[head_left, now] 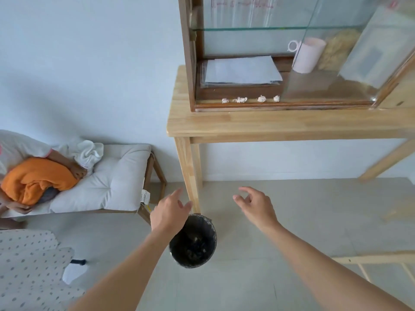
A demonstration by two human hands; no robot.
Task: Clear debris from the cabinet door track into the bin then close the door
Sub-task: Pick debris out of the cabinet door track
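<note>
Nearest the camera, two bare forearms reached forward and down over a pale tiled floor [303, 209]. The left hand [169, 212] hung above the near rim of the bin, its fingers loosely spread and holding nothing; the right hand [256, 204] was raised to the right of the bin, fingers parted and slightly curled, likewise empty. Between and just below the hands stood a small round black bin [194, 242], lined with a dark bag, with a few pale scraps visible at its bottom; it sat on the floor at the foot of the table leg [189, 171]. Farther back, a light wooden table [280, 125] carried a dark wooden cabinet [188, 63] with glass panels. The sliding glass door [332, 63] stood to the right, leaving the left part of the cabinet open. In the door track [247, 104] along the front bottom edge lay four crumpled white paper bits [240, 99], spaced in a row across the open part. Behind them, on the cabinet floor, rested a stack of white sheets [242, 69]; behind the glass were a pale pink mug [308, 55] and a tan packet whose contents could not be told. To the left, against the wall, a cushioned bench [116, 176] held another person with an orange cloth [38, 178].
</note>
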